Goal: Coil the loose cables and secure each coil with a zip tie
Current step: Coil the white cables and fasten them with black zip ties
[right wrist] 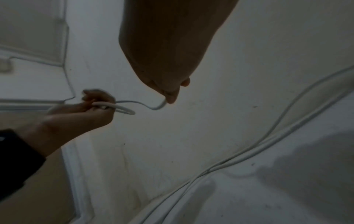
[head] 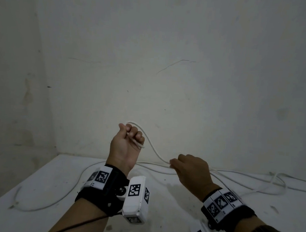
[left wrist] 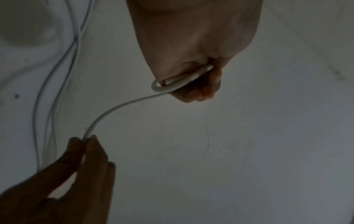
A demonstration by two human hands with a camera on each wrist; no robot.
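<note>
— Wrist bands [head: 103, 179] with their black-and-white tags sat lowest in the head view, closest to me. What did you want to know?

— Where was the cable?

— Just above them, in mid-frame. The white cable [head: 153, 148] hung between my hands. My left hand [head: 127, 146] was raised, palm toward me, its fingers [head: 138, 134] curled round a small folded loop of it; the left wrist view showed the bend [left wrist: 162, 88] sticking out of my fist [left wrist: 191, 45].

— And your right?

— My right hand [head: 191, 172] sat lower, toward the right of centre, pinching the same cable between thumb and fingertips [left wrist: 91, 145]. The two hands were apart, the cable curving down in an S between them.

— The rest of it?

— Beyond my right hand it trailed onto the white table [head: 170, 197], where loose lengths [head: 270, 184] wandered to the right edge and another long loop [head: 44, 204] swung toward the lower left.

— Anything behind that?

— Only the pale wall [head: 171, 45] filling the upper frame, with a thin scratch [head: 173, 65] right of centre.
</note>
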